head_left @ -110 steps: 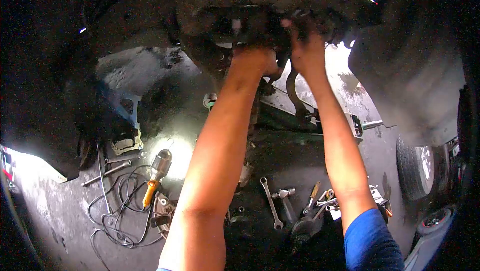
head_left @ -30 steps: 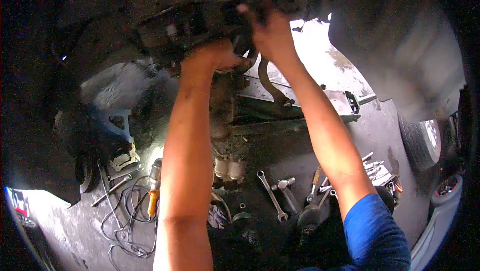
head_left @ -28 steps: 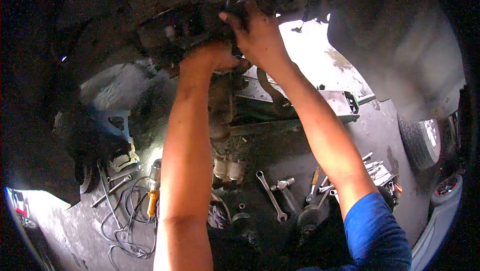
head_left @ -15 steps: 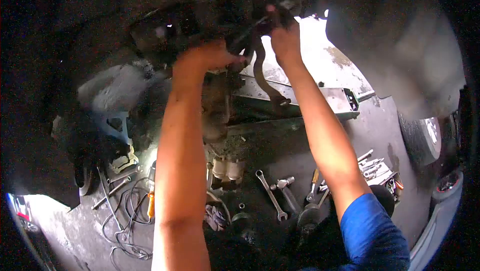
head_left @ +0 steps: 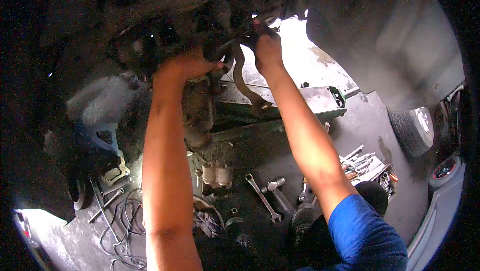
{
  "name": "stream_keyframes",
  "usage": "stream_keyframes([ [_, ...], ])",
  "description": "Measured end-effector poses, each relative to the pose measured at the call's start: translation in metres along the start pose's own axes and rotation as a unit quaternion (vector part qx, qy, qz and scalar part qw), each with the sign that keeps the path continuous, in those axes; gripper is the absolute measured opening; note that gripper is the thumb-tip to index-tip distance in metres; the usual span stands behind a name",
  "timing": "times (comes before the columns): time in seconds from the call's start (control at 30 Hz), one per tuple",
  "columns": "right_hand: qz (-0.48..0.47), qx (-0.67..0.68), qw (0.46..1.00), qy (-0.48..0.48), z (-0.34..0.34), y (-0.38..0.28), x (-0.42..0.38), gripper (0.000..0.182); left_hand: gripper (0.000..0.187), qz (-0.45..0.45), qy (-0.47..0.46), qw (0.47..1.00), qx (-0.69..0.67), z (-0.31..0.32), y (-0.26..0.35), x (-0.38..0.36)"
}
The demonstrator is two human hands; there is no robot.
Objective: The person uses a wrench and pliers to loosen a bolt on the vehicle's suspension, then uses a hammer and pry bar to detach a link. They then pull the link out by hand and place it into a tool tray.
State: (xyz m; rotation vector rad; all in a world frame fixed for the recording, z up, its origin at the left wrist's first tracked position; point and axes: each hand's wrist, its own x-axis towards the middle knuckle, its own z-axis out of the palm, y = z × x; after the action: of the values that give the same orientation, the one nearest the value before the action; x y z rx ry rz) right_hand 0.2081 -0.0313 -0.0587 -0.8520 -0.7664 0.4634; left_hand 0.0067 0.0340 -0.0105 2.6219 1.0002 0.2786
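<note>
Both my arms reach up into dark, greasy parts on the underside of a vehicle. My left hand is at the dark parts left of a curved metal bar; its thumb points right, and its other fingers are lost in shadow. My right hand is closed at a dark part near the bar's upper end, to the right of it. What it holds is too dark to make out. The bar hangs down between my hands and ends in a bolt hole above a long metal jack.
On the floor lie a combination wrench, a hammer, a cable and a rag. A tray of tools is at the right, below a wheel. A pale wheel-well panel hangs upper right.
The view has shifted, so the hands, bar and floor tools appear further left. Both hands remain up at the same dark parts.
</note>
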Motion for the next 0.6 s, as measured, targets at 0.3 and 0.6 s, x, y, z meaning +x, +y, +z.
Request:
stream_keyframes([
  [0.3,-0.324,-0.444,0.826,-0.128,0.076,-0.037,-0.033,0.042,0.102,-0.02,0.064,0.988,0.137,0.003,0.01,-0.007],
  [0.6,-0.155,-0.183,0.97,0.033,-0.002,0.011,-0.006,0.029,0.099,0.005,0.022,0.999,0.035,0.003,-0.003,0.0],
])
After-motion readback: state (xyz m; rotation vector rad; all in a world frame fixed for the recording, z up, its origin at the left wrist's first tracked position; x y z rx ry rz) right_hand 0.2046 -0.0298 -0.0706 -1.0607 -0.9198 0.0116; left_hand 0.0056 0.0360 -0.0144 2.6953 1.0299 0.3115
